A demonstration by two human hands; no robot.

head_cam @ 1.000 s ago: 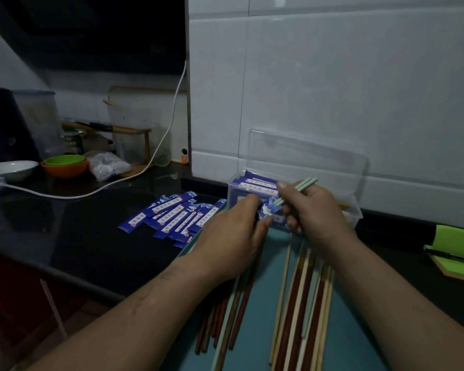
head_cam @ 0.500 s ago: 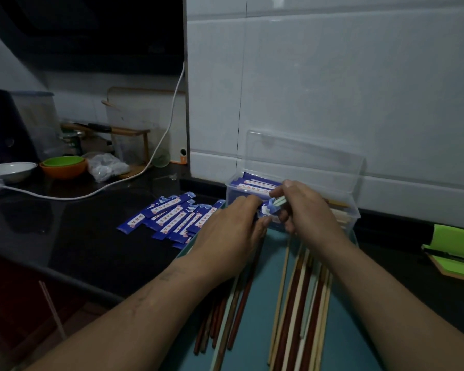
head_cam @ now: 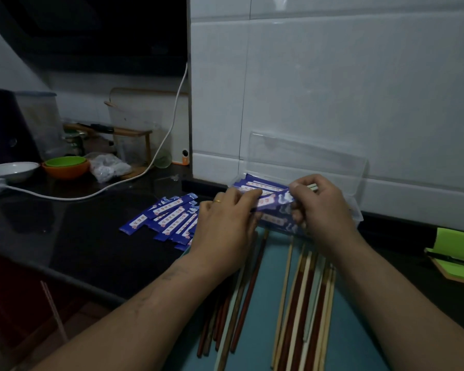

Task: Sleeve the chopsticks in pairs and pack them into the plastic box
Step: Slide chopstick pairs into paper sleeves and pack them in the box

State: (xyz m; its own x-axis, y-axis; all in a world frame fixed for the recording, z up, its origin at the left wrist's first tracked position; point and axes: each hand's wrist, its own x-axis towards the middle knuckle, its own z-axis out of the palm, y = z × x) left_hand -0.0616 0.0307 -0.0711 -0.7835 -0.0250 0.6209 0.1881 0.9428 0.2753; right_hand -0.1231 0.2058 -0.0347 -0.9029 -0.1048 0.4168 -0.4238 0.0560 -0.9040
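Note:
My left hand (head_cam: 225,223) pinches the left part of a blue paper sleeve (head_cam: 272,201) held just in front of the clear plastic box (head_cam: 356,207). My right hand (head_cam: 322,210) grips the sleeve's right end together with a pale pair of chopsticks (head_cam: 312,186), whose tips poke out past my fingers. Sleeved pairs (head_cam: 260,184) lie inside the box, its lid (head_cam: 306,153) standing open against the wall. Loose chopsticks (head_cam: 303,295) in red, brown and pale tones lie on the teal mat (head_cam: 263,330). Empty blue sleeves (head_cam: 169,218) are piled on the black counter.
The white tiled wall (head_cam: 332,89) rises right behind the box. A white cable (head_cam: 65,195) crosses the counter. Bowls (head_cam: 65,167), a plastic bag (head_cam: 107,168) and a wooden rack (head_cam: 129,132) stand at the back left. A green notepad (head_cam: 456,253) lies at the right. The counter edge (head_cam: 65,274) runs at the lower left.
The pale chopsticks have slid further into the blue sleeve, with less of them sticking out. Both hands have shifted slightly, and the sleeve now stretches between them.

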